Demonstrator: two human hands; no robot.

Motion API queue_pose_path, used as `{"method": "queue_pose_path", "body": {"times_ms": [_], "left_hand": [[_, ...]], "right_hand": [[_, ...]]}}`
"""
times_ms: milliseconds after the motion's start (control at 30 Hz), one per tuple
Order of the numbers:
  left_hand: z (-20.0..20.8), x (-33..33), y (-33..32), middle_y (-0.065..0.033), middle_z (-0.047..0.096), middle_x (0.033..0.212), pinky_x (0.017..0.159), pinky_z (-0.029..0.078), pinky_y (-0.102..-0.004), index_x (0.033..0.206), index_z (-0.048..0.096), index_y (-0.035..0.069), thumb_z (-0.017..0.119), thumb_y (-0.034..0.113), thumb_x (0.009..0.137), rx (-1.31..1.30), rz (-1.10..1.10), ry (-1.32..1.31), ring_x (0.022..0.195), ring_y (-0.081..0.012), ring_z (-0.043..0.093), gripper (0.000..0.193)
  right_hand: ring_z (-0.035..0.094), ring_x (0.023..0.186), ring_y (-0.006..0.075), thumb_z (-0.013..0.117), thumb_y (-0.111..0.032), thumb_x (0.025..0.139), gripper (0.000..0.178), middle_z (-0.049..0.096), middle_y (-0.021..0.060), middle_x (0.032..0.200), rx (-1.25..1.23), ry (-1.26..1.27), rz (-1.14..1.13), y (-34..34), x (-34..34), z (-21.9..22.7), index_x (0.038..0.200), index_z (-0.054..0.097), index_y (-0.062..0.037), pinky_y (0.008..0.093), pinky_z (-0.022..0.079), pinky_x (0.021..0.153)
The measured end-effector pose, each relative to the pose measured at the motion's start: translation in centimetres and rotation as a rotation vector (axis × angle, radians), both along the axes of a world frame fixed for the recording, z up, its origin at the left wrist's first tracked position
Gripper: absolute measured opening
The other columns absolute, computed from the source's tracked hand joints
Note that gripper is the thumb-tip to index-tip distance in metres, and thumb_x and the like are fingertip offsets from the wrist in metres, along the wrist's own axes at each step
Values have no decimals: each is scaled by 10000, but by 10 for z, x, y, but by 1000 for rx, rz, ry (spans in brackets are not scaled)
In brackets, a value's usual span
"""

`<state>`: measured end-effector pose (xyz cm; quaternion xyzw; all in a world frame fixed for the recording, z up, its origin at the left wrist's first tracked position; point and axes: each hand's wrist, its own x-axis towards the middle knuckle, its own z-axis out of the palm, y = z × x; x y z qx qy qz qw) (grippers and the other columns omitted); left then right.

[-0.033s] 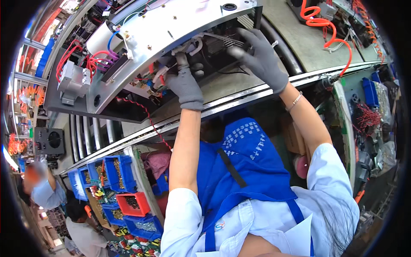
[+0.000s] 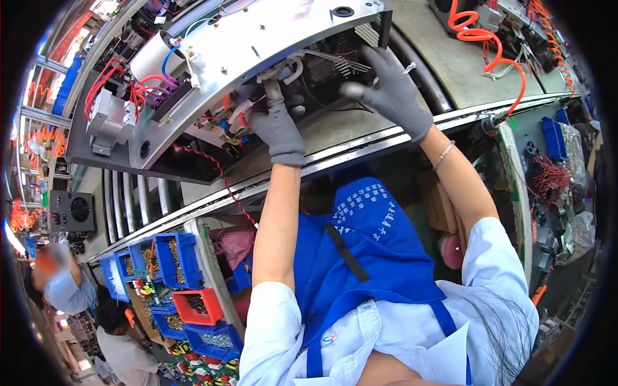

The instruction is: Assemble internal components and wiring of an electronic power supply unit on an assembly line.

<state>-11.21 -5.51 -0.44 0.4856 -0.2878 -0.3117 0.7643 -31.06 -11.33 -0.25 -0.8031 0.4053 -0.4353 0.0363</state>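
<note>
Head view: right hand (image 2: 400, 98) splayed near white cables (image 2: 344, 62)

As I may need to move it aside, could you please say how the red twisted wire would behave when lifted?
The red wire is probably floppy, as it curves loosely, and likely light, being thin. It may tug when pulled, since its upper end seems to meet the metal unit.
</note>
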Motion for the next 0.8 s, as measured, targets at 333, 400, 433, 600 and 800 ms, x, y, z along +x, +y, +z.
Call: {"method": "queue_pose_path", "body": {"times_ms": [333,400,433,600,800], "left_hand": [[-59,-38,68,-52,596,948,691,483,-249,1192,532,-4,694,301,861,7,-348,-390,827,-102,591,479],[-31,-46,84,-35,574,889,714,474,-263,1129,544,4,690,364,864,67,-497,-280,812,-119,578,471],[-21,-41,88,-35,573,871,682,462,-249,1121,545,2,698,365,857,110,-714,-161,774,-112,563,474],[14,-11,80,4,559,747,494,335,-178,1106,584,-20,623,478,901,318,-1068,10,586,-26,449,540],[20,-2,67,15,555,704,438,278,-150,1224,582,-44,465,388,1010,269,-1277,36,408,-12,324,495]], "right_hand": [[560,540,103,590,-334,936,339,602,-3,632,1071,-170,593,50,25,26,956,654,-1,260,434,500],[437,484,0,551,-311,963,298,588,-13,677,1278,-528,568,71,25,59,949,642,-28,149,305,430],[422,475,-2,543,-328,967,314,587,-10,683,1248,-644,555,76,30,61,953,637,-28,151,299,425],[512,536,20,538,-414,979,395,603,-9,685,757,-793,444,62,42,42,936,634,-34,158,379,462],[514,604,61,525,-430,986,425,561,-12,677,336,-862,344,18,45,14,864,616,-34,209,395,536]]}}
